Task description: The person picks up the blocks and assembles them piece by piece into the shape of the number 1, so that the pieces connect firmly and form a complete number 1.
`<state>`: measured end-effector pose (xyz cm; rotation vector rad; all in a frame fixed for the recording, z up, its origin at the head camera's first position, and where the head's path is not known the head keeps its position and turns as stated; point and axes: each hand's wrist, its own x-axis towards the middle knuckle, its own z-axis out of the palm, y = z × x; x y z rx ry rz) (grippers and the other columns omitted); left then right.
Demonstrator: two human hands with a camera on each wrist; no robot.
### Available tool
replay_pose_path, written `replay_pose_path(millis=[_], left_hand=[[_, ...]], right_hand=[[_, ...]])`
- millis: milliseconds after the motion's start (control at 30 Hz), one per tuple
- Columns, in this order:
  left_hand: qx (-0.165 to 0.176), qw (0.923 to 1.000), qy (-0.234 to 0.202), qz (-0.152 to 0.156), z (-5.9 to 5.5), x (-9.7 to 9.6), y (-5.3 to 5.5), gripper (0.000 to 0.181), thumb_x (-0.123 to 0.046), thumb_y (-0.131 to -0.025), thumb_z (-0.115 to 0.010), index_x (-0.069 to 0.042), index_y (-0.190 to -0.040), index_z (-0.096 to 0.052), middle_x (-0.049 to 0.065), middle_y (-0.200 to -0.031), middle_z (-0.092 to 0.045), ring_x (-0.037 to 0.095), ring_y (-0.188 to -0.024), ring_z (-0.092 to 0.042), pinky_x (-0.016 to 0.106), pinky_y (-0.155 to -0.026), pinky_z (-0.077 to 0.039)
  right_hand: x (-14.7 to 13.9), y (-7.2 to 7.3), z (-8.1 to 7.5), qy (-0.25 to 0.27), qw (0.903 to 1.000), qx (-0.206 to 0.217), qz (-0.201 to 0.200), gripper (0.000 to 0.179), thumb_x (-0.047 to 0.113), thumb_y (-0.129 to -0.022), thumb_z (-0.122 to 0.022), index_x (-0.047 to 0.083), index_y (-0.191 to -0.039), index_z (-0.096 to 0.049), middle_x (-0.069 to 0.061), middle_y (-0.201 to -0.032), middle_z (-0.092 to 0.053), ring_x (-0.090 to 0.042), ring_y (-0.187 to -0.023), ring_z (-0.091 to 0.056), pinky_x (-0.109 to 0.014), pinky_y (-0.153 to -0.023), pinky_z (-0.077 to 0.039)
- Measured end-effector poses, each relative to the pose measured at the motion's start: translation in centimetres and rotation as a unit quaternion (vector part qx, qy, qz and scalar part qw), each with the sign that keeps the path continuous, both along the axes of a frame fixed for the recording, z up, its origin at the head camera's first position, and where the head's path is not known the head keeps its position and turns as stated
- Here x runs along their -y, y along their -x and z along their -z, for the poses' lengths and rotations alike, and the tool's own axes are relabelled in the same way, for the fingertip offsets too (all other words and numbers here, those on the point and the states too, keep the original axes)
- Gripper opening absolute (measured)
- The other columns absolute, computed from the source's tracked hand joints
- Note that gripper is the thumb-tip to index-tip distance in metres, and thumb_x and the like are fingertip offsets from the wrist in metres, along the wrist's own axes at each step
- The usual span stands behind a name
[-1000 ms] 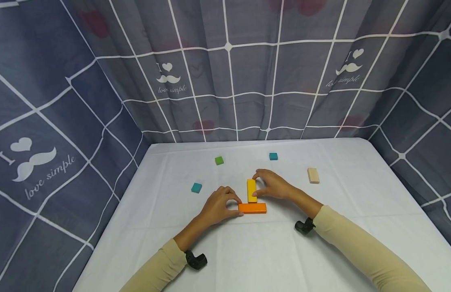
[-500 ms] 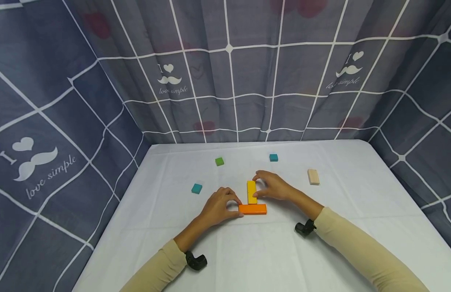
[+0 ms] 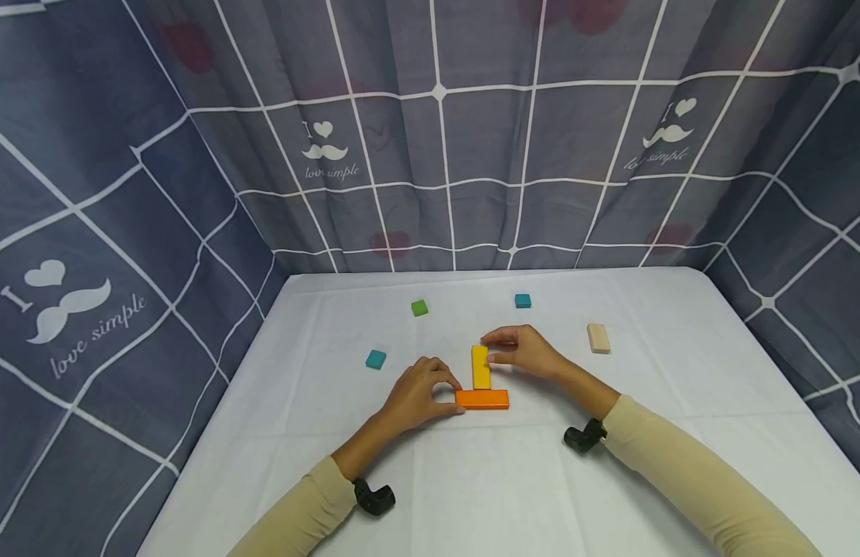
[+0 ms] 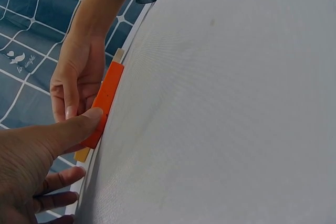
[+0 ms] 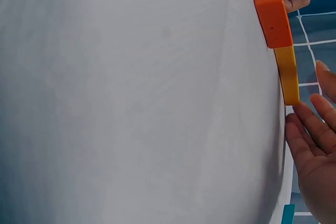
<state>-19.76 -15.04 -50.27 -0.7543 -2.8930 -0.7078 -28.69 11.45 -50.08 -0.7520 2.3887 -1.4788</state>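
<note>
On the white table (image 3: 430,480), note an orange block (image 3: 482,399) lying crosswise and a yellow block (image 3: 481,367) running away from the middle of its far long side, apparently touching. With the left hand (image 3: 416,391), pinching the left end of the orange block between thumb and fingers: a good anchor, likely enough to stop any sliding. With the right hand (image 3: 527,352), beside the far end of the yellow block, no firm grasp: thumb and fingers loosely parted in the right wrist view, a fingertip at or just beside the end. Cannot tell whether touching.

For a clean joint, probably best to hold the orange block still and leave all fine adjusting to the yellow block. Nudge lightly along its length, not sideways, so as to close any gap without turning it. Check for square from above. Lift the right hand straight off before relaxing the left pinch, at the risk otherwise of skewing both.

Mind the pieces around: a teal block (image 3: 376,359) to the left, a green block (image 3: 419,308) and a second teal block (image 3: 523,301) farther back, a plain wooden block (image 3: 598,339) to the right.
</note>
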Motion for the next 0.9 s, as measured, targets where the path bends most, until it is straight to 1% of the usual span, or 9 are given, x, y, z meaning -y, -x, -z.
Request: replay_pose_path(millis=[200,433,567,733,900], left_hand=[[0.001,1.0000,0.003,-0.001,-0.04,-0.07,0.02,0.030,-0.050,-0.077,-0.086,-0.030,-0.097,-0.078,-0.005,-0.109,-0.062,0.015,-0.106,-0.053,0.037,-0.091,-0.048],[-0.001,1.0000,0.006,-0.003,-0.03,-0.13,0.01,0.029,-0.049,-0.077,-0.087,-0.030,-0.097,-0.079,-0.005,-0.109,-0.063,0.015,-0.105,-0.053,0.036,-0.090,-0.049],[0.000,1.0000,0.005,-0.004,-0.05,-0.14,0.02,0.029,-0.048,-0.077,-0.087,-0.029,-0.097,-0.079,-0.004,-0.109,-0.063,0.015,-0.105,-0.053,0.037,-0.091,-0.049],[0.002,1.0000,0.006,-0.004,-0.13,-0.17,0.03,0.029,-0.048,-0.077,-0.087,-0.029,-0.097,-0.079,-0.004,-0.109,-0.063,0.015,-0.105,-0.053,0.036,-0.091,-0.049],[0.004,0.9999,0.007,-0.007,-0.12,-0.22,0.01,0.029,-0.049,-0.077,-0.087,-0.029,-0.097,-0.079,-0.005,-0.109,-0.063,0.015,-0.105,-0.053,0.036,-0.090,-0.049]], right_hand=[[0.09,-0.18,-0.26,0.017,0.9995,0.024,-0.010,0.037,0.010,-0.090,-0.077,-0.001,-0.125,-0.069,-0.016,-0.122,-0.071,-0.031,-0.114,-0.068,-0.032,-0.094,-0.054],[0.17,-0.22,-0.36,0.033,0.9985,0.039,-0.018,0.039,0.008,-0.092,-0.075,-0.005,-0.127,-0.066,-0.021,-0.126,-0.068,-0.037,-0.118,-0.064,-0.030,-0.096,-0.053],[0.16,-0.21,-0.34,0.029,0.9985,0.041,-0.019,0.038,0.008,-0.092,-0.075,-0.004,-0.127,-0.067,-0.019,-0.125,-0.068,-0.035,-0.118,-0.065,-0.028,-0.095,-0.053],[0.13,-0.23,-0.42,0.023,0.9989,0.034,-0.020,0.036,0.009,-0.092,-0.076,-0.001,-0.125,-0.069,-0.015,-0.124,-0.070,-0.031,-0.116,-0.066,-0.029,-0.095,-0.053],[0.14,-0.12,-0.33,0.024,0.9985,0.042,-0.024,0.035,0.009,-0.091,-0.076,0.001,-0.125,-0.069,-0.012,-0.123,-0.071,-0.028,-0.116,-0.066,-0.028,-0.096,-0.052]])
